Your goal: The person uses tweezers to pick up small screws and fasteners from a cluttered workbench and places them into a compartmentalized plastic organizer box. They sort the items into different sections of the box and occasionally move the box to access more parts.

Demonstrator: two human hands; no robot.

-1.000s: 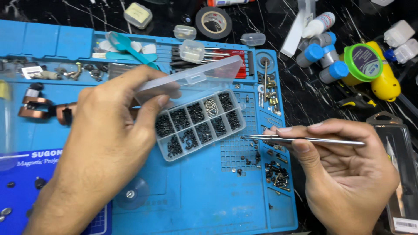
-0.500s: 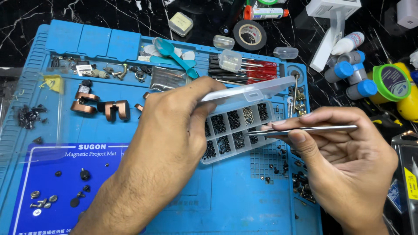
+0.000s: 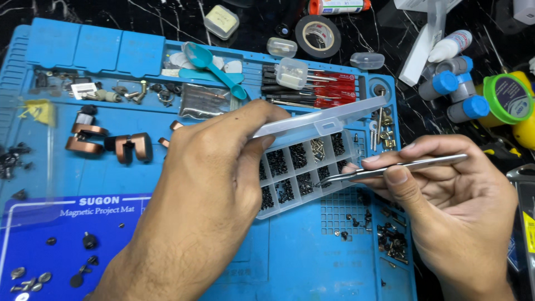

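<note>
My left hand grips a clear plastic compartment box at its left side, thumb against the raised lid. The box's small cells hold several black screws and one cell of silver ones. My right hand pinches metal tweezers between thumb and fingers. The tweezer tips reach into a lower right cell of the box. Both hands are over a blue work mat.
Loose screws lie on the mat's right side below the box. Copper-coloured parts sit at left, red-handled screwdrivers and a teal scoop behind. A tape roll, bottles and a yellow container stand at the back right.
The tweezer tips have moved left from the mat's edge into the box. The view has shifted, so box and hands now sit further right in the frame.
</note>
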